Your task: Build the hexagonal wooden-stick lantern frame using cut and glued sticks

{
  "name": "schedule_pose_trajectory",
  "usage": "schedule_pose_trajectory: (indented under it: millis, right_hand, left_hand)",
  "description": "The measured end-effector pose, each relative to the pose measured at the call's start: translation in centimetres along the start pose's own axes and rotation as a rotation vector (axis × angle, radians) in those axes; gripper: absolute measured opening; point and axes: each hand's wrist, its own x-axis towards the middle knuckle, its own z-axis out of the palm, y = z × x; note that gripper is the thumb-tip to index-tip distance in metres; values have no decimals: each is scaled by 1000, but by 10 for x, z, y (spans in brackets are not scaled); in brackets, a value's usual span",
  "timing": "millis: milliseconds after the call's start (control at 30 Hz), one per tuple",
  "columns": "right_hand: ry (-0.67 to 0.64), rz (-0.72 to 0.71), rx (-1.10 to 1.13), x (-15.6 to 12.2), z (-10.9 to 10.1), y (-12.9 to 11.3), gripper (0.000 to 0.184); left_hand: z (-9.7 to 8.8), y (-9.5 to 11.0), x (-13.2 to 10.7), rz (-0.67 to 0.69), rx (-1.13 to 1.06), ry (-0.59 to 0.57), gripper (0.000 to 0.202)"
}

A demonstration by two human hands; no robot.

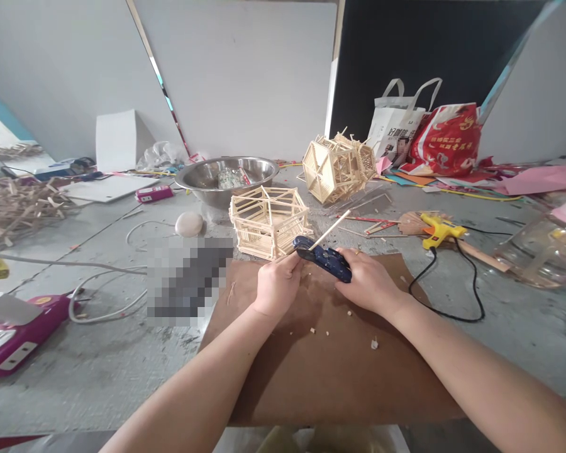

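Observation:
My left hand (279,281) is closed, pinching the lower end of a thin pale wooden stick (331,229) that slants up to the right. In my right hand (368,281) is a dark blue hand tool that looks like a cutter (327,259). Its dark head lies against the stick close to my left fingers; the exact contact is hidden. Just beyond my hands stands an open, many-sided frame of wooden sticks (270,220). Beneath them a brown board (344,371) carries a few small scraps.
A second stick structure (338,165) sits farther back, beside a steel bowl (207,176). At right are a yellow glue gun (439,231) with a black cord and a clear jar (531,251). Purple power strips (28,343), cables and a stick pile (16,204) lie left.

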Motion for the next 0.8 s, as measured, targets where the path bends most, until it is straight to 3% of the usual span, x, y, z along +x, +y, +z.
schedule_pose_trajectory:
  millis: [367, 800]
  right_hand:
    - [-66, 1, -21, 1, -3, 1, 53]
    - [-73, 33, -20, 1, -5, -1, 38]
  left_hand:
    - [0, 0, 0, -21, -36, 19, 26]
    - [-2, 1, 0, 44, 13, 11, 20]
